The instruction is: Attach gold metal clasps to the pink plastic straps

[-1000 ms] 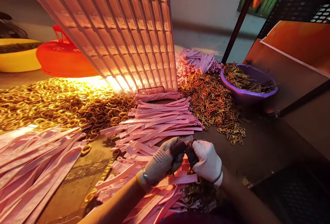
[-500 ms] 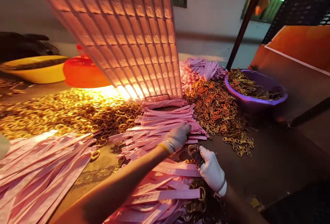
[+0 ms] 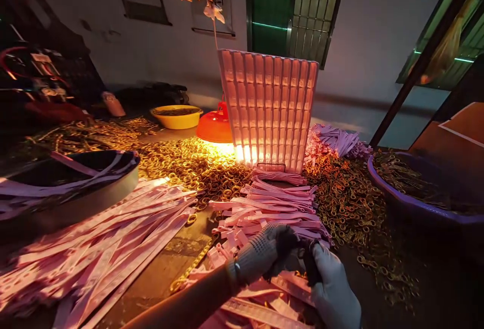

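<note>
My left hand (image 3: 262, 251), in a dotted knit glove with dark fingertips, is bent over the near pile of pink straps (image 3: 264, 298). Its fingers are curled, and what they hold is too dark to make out. Close to its right is my right hand (image 3: 330, 278), in a white glove, with thumb and fingers pinched on something dark. The fingertips of both hands nearly meet. Beyond them lies a row of pink straps (image 3: 272, 198) in front of an upright ribbed panel (image 3: 268, 102). Metal clasps (image 3: 348, 203) are heaped to the right.
An orange lamp (image 3: 215, 126) glows over gold rings (image 3: 174, 160). More pink straps (image 3: 124, 228) spread at the left beside a dark basin (image 3: 113, 187). A yellow basin (image 3: 177, 119) stands behind; a purple basin (image 3: 412, 195) is at the right.
The view has swung up and left, showing the dark basin and wall scrolls. My left hand has left the strap row and come close to my right hand.
</note>
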Motion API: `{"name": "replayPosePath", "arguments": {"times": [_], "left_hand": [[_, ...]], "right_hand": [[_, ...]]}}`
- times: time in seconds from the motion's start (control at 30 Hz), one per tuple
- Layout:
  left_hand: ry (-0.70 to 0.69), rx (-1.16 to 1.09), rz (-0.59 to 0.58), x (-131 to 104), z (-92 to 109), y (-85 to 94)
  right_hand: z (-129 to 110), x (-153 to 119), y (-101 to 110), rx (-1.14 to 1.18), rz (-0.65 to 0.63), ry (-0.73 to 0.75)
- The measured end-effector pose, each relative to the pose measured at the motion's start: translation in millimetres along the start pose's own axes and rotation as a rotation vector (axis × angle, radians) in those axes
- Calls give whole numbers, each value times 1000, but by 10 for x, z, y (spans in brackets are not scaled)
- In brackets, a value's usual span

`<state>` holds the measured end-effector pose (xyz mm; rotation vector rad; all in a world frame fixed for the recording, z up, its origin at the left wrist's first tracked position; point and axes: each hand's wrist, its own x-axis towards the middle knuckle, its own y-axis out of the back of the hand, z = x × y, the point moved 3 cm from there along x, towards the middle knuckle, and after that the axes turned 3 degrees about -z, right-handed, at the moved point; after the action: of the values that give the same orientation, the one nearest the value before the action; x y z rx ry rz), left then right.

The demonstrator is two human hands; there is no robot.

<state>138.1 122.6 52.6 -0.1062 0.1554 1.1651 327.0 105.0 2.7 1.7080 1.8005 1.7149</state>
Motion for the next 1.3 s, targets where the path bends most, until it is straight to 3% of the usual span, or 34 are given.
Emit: {"name": "replayPosePath", "arguments": {"times": [0.13, 0.33, 0.43, 0.6, 0.73, 0.8, 0.9, 1.0, 1.1, 1.2, 1.3], "left_hand": [[-75, 73, 81, -176, 13, -83], [-104, 243, 96, -134, -126, -108], [-222, 431, 92, -192, -124, -94], [-356, 443, -128, -306, -130, -148], [-349, 468, -58, -259, -215, -141], [-255, 413, -31, -209, -281, -116], [-60, 231, -17, -177, -367, -84], [-69, 228, 3, -219, -367, -86], [-65, 290, -6, -281, -370, -100], [-24, 323, -28, -319, -406, -112], [-75, 383, -11, -320, -431, -119]], "right_hand": [[-227, 37, 10, -235, -84, 106], [-375, -43, 70, -455, -28, 151], [-418, -46, 114, -436, -79, 173], [-349, -58, 107, -287, -163, 45], [-320, -69, 35, -249, -139, 0], [-364, -42, 45, -287, -153, -32], [-490, 63, 146, -335, -312, -126], [-578, 203, 267, -350, -587, -258], [-573, 286, 291, -345, -786, -245], [-525, 250, 214, -354, -853, -162], [-497, 154, 126, -380, -854, -117]]}}
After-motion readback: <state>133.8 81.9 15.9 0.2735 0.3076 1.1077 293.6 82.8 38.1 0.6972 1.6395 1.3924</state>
